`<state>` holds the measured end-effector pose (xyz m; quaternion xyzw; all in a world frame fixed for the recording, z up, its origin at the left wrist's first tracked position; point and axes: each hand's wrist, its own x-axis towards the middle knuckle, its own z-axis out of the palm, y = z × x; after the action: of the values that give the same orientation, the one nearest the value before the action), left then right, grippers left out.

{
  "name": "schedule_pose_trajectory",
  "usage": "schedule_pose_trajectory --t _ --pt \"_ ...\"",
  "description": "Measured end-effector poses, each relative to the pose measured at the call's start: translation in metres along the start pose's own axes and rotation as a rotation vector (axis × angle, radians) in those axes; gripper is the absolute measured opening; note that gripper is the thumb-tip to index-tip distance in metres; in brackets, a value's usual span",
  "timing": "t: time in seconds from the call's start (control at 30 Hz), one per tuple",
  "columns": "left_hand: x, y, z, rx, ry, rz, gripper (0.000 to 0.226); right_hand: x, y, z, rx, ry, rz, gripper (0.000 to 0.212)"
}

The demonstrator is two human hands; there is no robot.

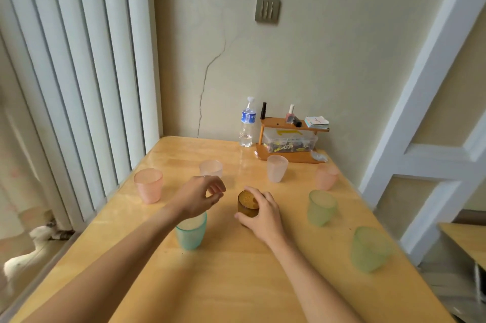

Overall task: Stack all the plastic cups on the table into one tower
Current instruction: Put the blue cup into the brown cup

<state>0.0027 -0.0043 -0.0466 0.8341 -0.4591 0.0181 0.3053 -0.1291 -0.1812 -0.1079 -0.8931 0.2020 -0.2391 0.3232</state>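
Several plastic cups stand apart on the wooden table (236, 283). My right hand (260, 212) grips a brown cup (246, 204) at the table's middle. My left hand (200, 195) hovers just left of it with fingers loosely curled and nothing in them, above a teal cup (190, 234). A pink cup (148, 186) stands at the left and a pale pink cup (211, 168) behind my left hand. A frosted white cup (277, 172) and a pink cup (326, 176) stand further back. Two green cups (321, 207) (369, 249) stand at the right.
A water bottle (247, 122) and a small wooden shelf (289, 138) with a clear box and small bottles stand at the table's far edge against the wall. Vertical blinds (79, 72) run along the left side. A white door frame (420, 112) is at the right.
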Motion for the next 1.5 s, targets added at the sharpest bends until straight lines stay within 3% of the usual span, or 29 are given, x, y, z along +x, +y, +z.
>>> schedule_pose_trajectory --t 0.1,0.37,0.6,0.7,0.87,1.1,1.3,1.5 --pt "-0.009 0.005 -0.009 0.007 0.028 -0.040 0.018 -0.009 -0.005 -0.004 0.018 -0.004 -0.012 0.076" --pt "-0.071 -0.016 -0.009 -0.033 -0.155 -0.193 0.097 -0.013 -0.003 -0.004 -0.004 0.006 -0.024 0.078" --pt "-0.084 -0.016 0.022 -0.396 0.110 -0.275 0.097 -0.012 -0.003 -0.002 -0.018 0.008 -0.018 0.078" --pt "-0.085 -0.012 0.035 -0.406 0.176 -0.256 0.102 -0.015 -0.006 -0.004 -0.011 0.011 0.004 0.078" --pt "-0.084 -0.010 0.050 -0.314 0.278 -0.294 0.094 -0.024 -0.007 0.000 0.016 0.034 0.096 0.098" --pt "-0.051 0.025 0.018 -0.350 0.455 -0.234 0.089 -0.038 0.006 0.010 0.218 0.103 0.094 0.082" --pt "-0.008 0.075 0.011 -0.336 0.309 -0.068 0.091 -0.040 0.001 0.007 0.220 0.071 0.073 0.084" --pt "0.000 0.087 0.036 -0.324 0.125 -0.062 0.095 -0.043 0.000 0.007 0.182 0.059 0.100 0.089"
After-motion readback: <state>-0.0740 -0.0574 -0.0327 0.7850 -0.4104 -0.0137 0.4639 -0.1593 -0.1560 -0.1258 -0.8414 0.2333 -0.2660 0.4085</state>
